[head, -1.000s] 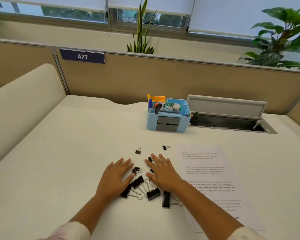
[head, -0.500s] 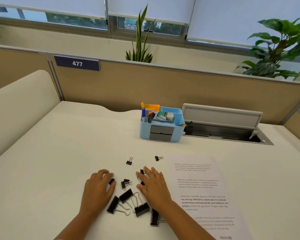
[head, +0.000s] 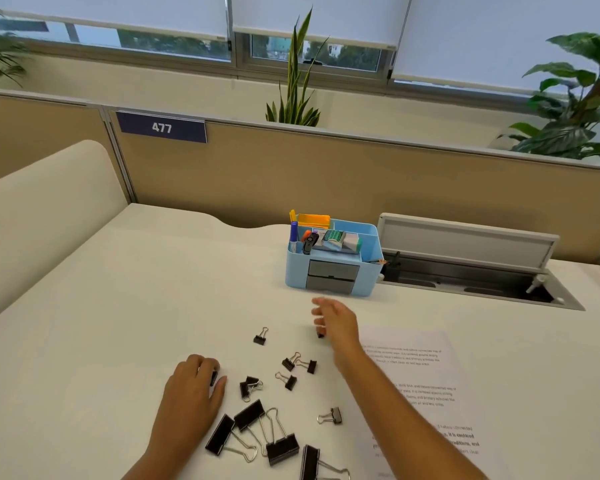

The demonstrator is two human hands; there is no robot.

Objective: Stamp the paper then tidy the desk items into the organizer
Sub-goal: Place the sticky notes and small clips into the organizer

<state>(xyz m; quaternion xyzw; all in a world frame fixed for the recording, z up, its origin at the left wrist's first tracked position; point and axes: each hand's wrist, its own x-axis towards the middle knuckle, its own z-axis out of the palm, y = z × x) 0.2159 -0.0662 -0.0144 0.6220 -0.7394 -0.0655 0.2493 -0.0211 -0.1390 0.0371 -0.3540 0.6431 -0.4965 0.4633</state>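
Black binder clips lie scattered on the white desk: several large ones near the front edge and several small ones beyond them. My left hand rests on the desk with its fingers curled around a small clip. My right hand is raised and blurred, fingers apart, over another small clip; I cannot tell whether it touches that clip. The printed paper lies to the right under my right forearm. The blue organizer stands behind, holding pens and boxes.
An open cable tray with its raised lid sits right of the organizer. A beige partition with a "477" sign closes off the desk's back. A padded white panel lines the left side. Plants stand beyond the partition.
My right hand has lifted off the clip pile and moved forward toward the organizer. My left hand has slid left and curled around a small clip. Small clips it covered now show.
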